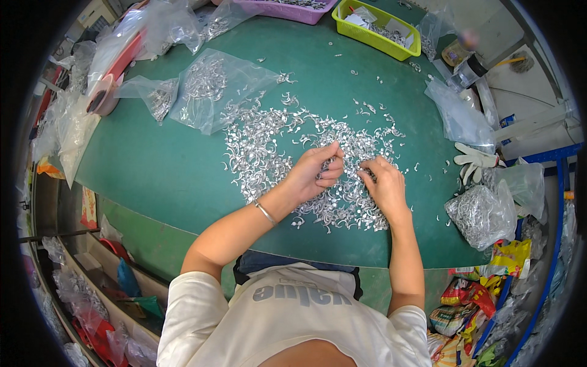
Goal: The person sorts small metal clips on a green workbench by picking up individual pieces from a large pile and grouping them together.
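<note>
A wide heap of small silvery curved metal pieces (pixel 257 144) is spread across the green tabletop. Above its middle, my left hand (pixel 312 171) is curled closed with the palm turned inward; what lies inside the fingers is too small to make out. My right hand (pixel 386 186) reaches down at the heap's right part, thumb and forefinger bent close together in a pinch. Whether a piece sits between those fingertips cannot be seen clearly. Loose pieces lie under and around both hands. A metal bangle (pixel 265 212) circles my left wrist.
Clear plastic bags (pixel 235 76) with metal pieces lie beyond the heap. At the far edge stand a yellow-green basket (pixel 373 38) and a purple basket (pixel 293 12). A filled bag (pixel 480 214), white gloves (pixel 476 160) and a clear jar (pixel 468 72) line the right side.
</note>
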